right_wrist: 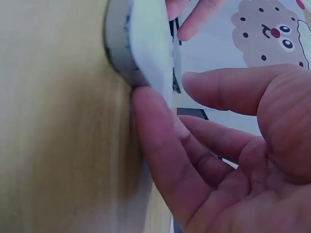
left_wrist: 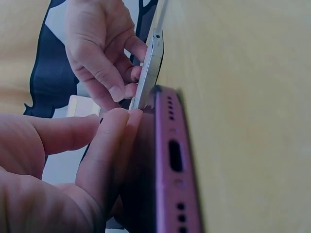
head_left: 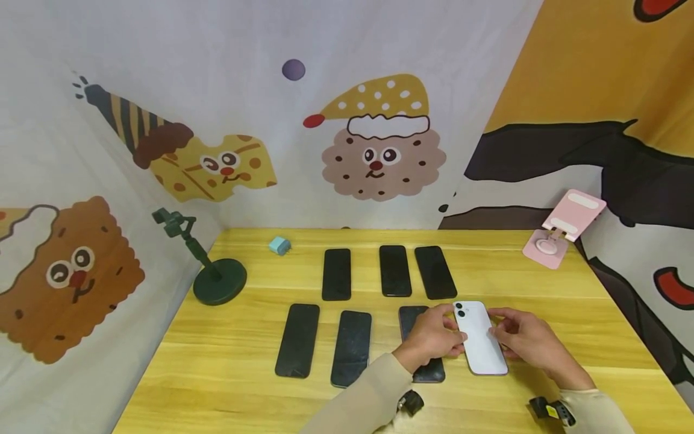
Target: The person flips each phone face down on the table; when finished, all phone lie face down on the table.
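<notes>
2 hands of mine flank a white phone (head_left: 481, 345), back up, its cameras at the far left corner. My left hand (head_left: 434, 334) has loosely bent, part-open fingers at its left edge, over a dark phone (head_left: 431, 371) lying on the table (head_left: 585, 337). My right hand (head_left: 528, 342) is part open, thumb raised, a finger touching the right edge. 5 more dark phones (head_left: 337, 275) lie leftward and behind.

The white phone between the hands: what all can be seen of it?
The white phone is back up, on or just above the wood-grained table, a smooth, glassy-looking slab with rounded corners. Two dark camera lenses sit near its far left corner. Its front is hidden. The left hand and right hand touch its opposite long sides.
</notes>
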Available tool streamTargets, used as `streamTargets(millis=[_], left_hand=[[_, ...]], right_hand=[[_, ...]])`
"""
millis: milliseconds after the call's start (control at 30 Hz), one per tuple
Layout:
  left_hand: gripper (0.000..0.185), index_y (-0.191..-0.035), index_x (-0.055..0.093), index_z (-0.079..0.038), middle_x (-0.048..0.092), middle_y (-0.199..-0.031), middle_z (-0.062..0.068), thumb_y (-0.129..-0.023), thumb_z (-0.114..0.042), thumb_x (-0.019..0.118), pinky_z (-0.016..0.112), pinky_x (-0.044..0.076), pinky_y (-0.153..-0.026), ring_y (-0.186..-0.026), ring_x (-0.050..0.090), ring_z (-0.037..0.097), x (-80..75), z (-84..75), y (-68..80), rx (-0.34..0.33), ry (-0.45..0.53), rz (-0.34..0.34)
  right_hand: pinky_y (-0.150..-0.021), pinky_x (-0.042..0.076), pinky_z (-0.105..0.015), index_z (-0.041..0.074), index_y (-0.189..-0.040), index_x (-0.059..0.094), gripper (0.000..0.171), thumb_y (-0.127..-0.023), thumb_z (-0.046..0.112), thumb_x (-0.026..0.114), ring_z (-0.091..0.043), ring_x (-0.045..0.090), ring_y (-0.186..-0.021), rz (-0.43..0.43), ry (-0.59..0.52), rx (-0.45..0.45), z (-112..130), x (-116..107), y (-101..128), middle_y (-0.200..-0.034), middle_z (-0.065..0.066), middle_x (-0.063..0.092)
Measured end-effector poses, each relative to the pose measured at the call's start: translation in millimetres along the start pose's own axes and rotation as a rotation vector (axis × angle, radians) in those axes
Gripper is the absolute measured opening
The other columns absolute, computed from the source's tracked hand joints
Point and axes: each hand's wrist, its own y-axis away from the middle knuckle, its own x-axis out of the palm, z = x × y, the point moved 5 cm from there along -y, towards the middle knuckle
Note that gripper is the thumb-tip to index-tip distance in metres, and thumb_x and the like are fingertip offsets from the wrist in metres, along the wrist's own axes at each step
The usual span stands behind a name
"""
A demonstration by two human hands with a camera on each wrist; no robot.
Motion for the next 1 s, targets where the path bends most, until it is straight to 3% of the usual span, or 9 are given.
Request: streamTargets(millis=[267, 500, 767, 1000], left_hand=[[0.053, -0.141, 0.064, -0.013, 0.066, -0.106, 0.001, -0.092, -0.002, 0.080, 0.035, 0.065, -0.067, -0.073, 0.075, 0.022, -0.8, 0.0, 2.5, -0.016, -0.027, 0.023], [0.049, -0.140, 0.066, -0.016, 0.069, -0.113, 0.002, -0.093, -0.011, 0.081, 0.031, 0.061, -0.069, -0.077, 0.074, 0.021, -9.3, -3.2, 6.0, 0.024, -0.101, 0.081], [0.046, -0.140, 0.065, -0.015, 0.069, -0.119, 0.005, -0.097, -0.016, 0.079, 0.031, 0.062, -0.075, -0.084, 0.075, 0.020, -30.3, -3.1, 13.2, 0.061, -0.132, 0.112], [0.049, -0.143, 0.062, -0.012, 0.068, -0.114, 0.002, -0.098, -0.019, 0.078, 0.033, 0.062, -0.075, -0.085, 0.071, 0.017, -56.2, -2.2, 22.4, 0.061, -0.163, 0.052]], right_hand=[[-0.060, 0.061, -0.031, -0.005, -0.144, 0.058, 0.053, -0.100, 0.018, 0.074, -0.019, 0.064, -0.080, -0.021, 0.053, -0.047, 7.8, -3.2, 4.9, -0.100, -0.011, 0.069], [-0.059, 0.049, -0.025, -0.001, -0.138, 0.065, 0.050, -0.097, 0.025, 0.079, -0.016, 0.061, -0.082, -0.099, 0.155, -0.132, 19.2, -0.9, 5.7, -0.099, -0.005, 0.072], [-0.065, 0.050, -0.023, 0.004, -0.132, 0.070, 0.043, -0.098, 0.028, 0.079, -0.011, 0.064, -0.083, -0.156, 0.146, -0.215, 34.6, 9.3, 5.4, -0.097, -0.001, 0.072], [-0.066, 0.053, -0.024, 0.006, -0.130, 0.071, 0.034, -0.101, 0.024, 0.074, -0.006, 0.066, -0.079, -0.132, 0.089, -0.293, 56.6, 23.1, 4.2, -0.093, 0.000, 0.072]])
